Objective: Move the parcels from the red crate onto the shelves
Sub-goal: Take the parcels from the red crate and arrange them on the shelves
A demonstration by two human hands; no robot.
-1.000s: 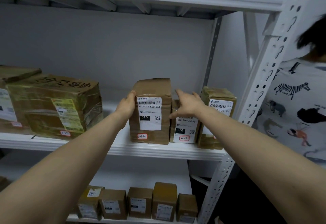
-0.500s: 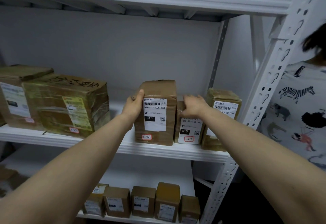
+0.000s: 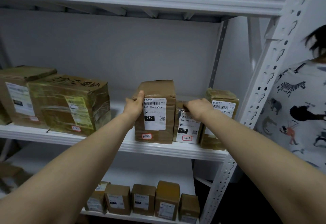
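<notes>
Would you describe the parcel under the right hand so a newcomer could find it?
On the middle shelf, three parcels stand together at the right end. It is the middle parcel, shortest, under the right hand, beside the tall parcel the left hand grips.

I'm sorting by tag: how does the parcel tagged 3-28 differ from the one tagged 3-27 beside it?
The 3-28 parcel stands taller and wider than the 3-27 parcel. The left hand grips the 3-28 parcel's side; the right hand curls over the 3-27 parcel's top. Both are brown, upright on the middle shelf, with white 010 labels.
</notes>
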